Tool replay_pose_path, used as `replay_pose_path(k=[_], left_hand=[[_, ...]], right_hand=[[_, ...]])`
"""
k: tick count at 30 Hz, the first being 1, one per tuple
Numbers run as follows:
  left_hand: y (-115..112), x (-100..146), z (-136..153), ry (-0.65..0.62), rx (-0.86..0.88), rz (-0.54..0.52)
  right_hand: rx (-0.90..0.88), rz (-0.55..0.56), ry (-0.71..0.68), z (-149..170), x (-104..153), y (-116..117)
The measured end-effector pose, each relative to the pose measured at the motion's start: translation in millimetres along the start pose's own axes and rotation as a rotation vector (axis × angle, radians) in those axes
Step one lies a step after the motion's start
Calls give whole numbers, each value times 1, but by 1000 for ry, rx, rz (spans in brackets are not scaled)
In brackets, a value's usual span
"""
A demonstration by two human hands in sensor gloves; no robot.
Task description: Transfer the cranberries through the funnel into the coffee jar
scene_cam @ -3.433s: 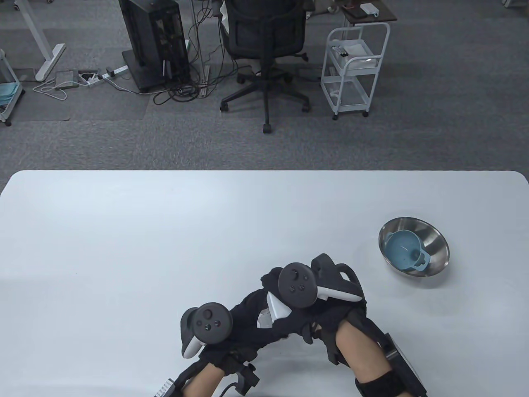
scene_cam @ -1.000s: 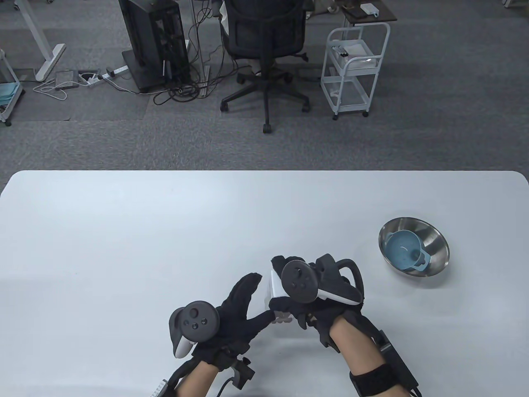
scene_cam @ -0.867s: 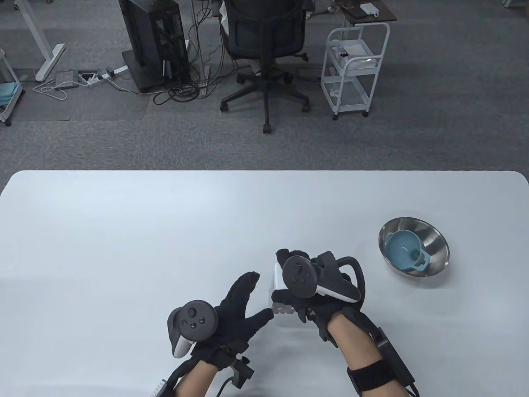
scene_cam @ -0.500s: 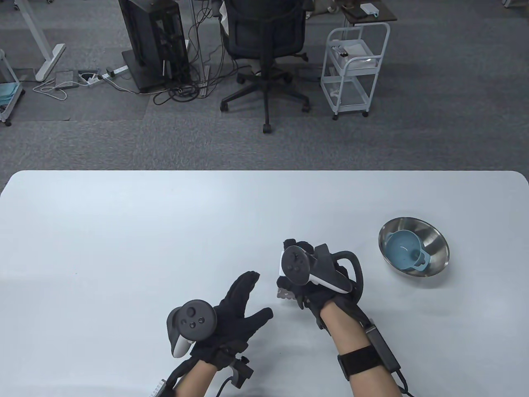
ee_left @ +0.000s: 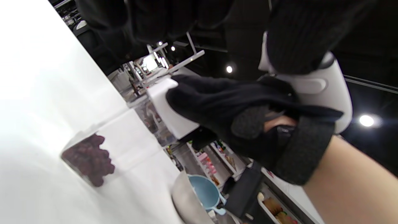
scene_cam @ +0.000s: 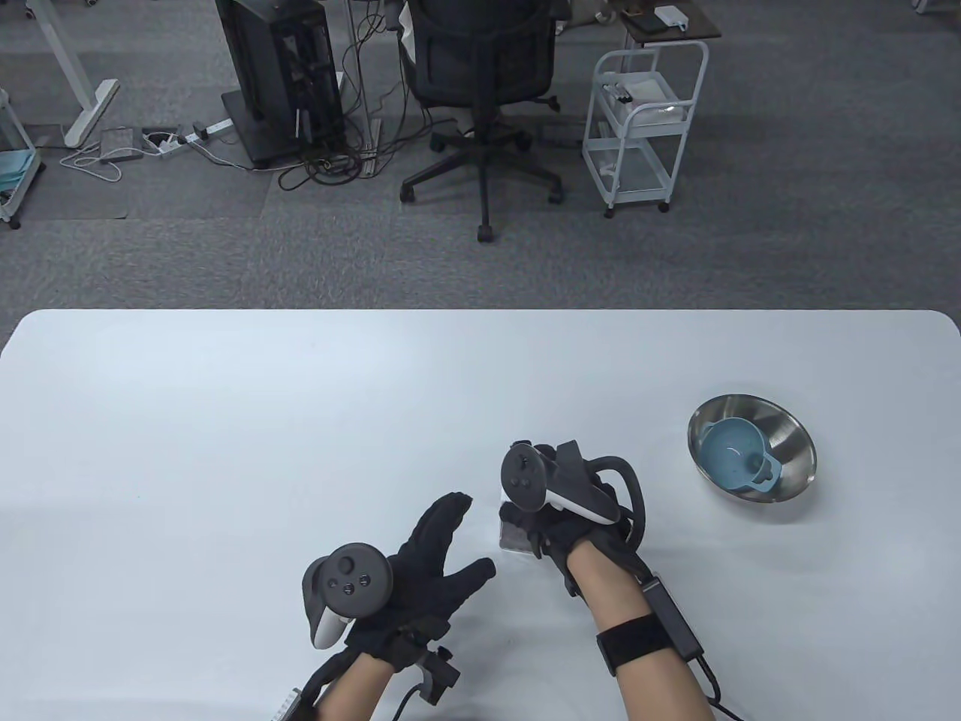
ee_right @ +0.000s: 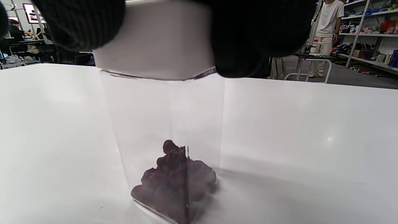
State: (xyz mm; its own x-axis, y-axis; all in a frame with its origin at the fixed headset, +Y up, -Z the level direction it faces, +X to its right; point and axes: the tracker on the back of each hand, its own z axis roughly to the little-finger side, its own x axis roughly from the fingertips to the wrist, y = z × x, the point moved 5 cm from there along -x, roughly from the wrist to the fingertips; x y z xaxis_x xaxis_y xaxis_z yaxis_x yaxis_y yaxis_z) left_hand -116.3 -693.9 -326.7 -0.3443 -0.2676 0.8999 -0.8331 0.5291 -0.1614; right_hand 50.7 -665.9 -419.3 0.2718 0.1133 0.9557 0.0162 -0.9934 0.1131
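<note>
Right wrist view shows the right hand [scene_cam: 559,518] with its grip closed on the white lid [ee_right: 155,40] of a clear square plastic jar [ee_right: 164,130] standing on the white surface [scene_cam: 225,420], dark red cranberries [ee_right: 174,183] heaped at its bottom. Just left, the left hand [scene_cam: 424,571] is spread, holding nothing. Well to the right, a light blue plastic funnel [scene_cam: 739,457] lies inside a steel bowl [scene_cam: 792,439].

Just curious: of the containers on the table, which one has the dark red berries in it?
The clear jar under the right hand, capped by a white lid; cranberries fill its bottom. The steel bowl holds a blue funnel.
</note>
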Motion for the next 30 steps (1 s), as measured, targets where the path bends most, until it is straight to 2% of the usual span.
replay_pose_path(k=[3, 8, 11, 16, 20, 25, 30], left_hand=[[0, 0, 0, -2, 1, -1], [1, 1, 0, -4, 2, -4], [3, 1, 1, -1, 6, -8], [10, 1, 2, -2, -9, -19], [16, 2, 3, -5, -23, -16], [22, 3, 6, 1, -35, -4], [23, 2, 9, 12, -39, 15]], right_hand=[[17, -38, 13, 1, 1, 1], [5, -40, 16, 4, 5, -1], [-47, 3, 15, 10, 14, -17], [-227, 154, -42, 26, 44, -55], [-364, 250, -89, 40, 70, -68], [-512, 321, -111, 60, 95, -61], [-593, 344, -104, 77, 110, -34]])
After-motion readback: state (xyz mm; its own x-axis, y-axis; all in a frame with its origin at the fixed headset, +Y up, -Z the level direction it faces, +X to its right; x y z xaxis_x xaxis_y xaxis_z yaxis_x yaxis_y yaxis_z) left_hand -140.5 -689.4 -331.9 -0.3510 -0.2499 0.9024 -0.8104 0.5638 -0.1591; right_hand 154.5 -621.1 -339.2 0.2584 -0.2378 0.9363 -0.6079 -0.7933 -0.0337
